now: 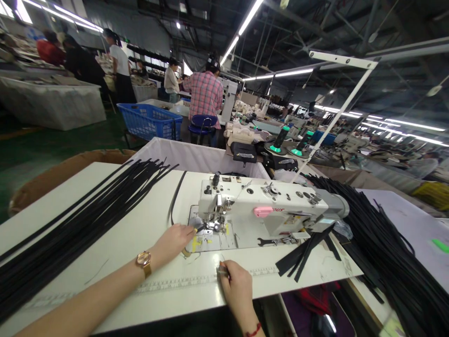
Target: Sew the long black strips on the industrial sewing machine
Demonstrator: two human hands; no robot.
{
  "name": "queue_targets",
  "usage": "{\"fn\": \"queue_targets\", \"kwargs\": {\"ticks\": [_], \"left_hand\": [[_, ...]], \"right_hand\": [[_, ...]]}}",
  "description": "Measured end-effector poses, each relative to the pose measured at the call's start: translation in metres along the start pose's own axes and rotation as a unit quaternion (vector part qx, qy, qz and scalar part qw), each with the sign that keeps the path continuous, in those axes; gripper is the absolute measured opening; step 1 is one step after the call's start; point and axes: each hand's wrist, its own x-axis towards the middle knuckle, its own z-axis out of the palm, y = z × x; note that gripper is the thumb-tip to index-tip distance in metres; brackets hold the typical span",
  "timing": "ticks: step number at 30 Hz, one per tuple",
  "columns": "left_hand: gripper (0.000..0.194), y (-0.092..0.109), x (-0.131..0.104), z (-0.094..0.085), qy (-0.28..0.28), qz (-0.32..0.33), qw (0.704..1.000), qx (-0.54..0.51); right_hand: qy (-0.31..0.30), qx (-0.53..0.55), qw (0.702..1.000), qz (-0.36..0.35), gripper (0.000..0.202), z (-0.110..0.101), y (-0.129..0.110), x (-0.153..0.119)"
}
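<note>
A white sewing machine [259, 206] stands on the pale table [147, 238]. My left hand [175, 241], with a gold watch on the wrist, lies just left of the needle area, fingers together at the near end of a thin black strip [174, 196]; its fingertips are too small to show exactly what they pinch. Nearer the table's front edge, my right hand [235, 283] is closed around a small dark tool [223, 270] with an orange tip, above the printed ruler [182, 282]. A wrench [268, 241] rests under the machine arm.
Long black strips [91, 210] cover the table's left side, and more [386, 248] lie at the right. Short black strips [301, 255] sit by the machine's base. Behind are a blue basket [150, 122], thread cones [279, 140] and a person in a plaid shirt [205, 93].
</note>
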Motion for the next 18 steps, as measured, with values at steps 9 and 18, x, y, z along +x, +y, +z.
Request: {"fn": "queue_targets", "kwargs": {"ticks": [9,18], "left_hand": [[0.024,0.043,0.011,-0.016,-0.061,-0.088,0.994,-0.026],[0.036,0.101,0.031,-0.029,-0.078,-0.202,0.975,-0.045]], "right_hand": [[0.010,-0.004,1.000,0.002,0.027,0.000,-0.001,-0.002],[0.019,0.021,1.000,0.011,0.018,0.002,0.005,-0.001]]}}
